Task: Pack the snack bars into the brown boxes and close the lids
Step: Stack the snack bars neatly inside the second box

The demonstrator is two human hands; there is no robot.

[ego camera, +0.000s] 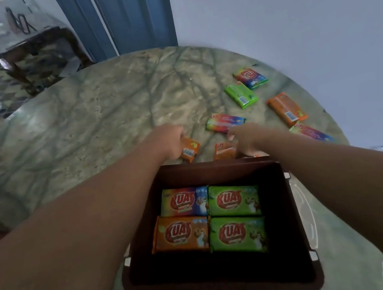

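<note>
Marble with green and tan swirls makes the round worktop, and a pale wall stands behind it. On the near side sits an open brown box. Four snack bars lie flat inside it in two rows: a rainbow bar and a green bar at the far side, an orange bar and another green bar at the near side.

Past the box, the left hand curls its grip round a small orange bar. The right hand rests on another orange bar just beside the box; how its fingers lie cannot be told.

More bars lie loose on the far right of the worktop: a rainbow one, a green one, an orange one and two more rainbow ones.
</note>
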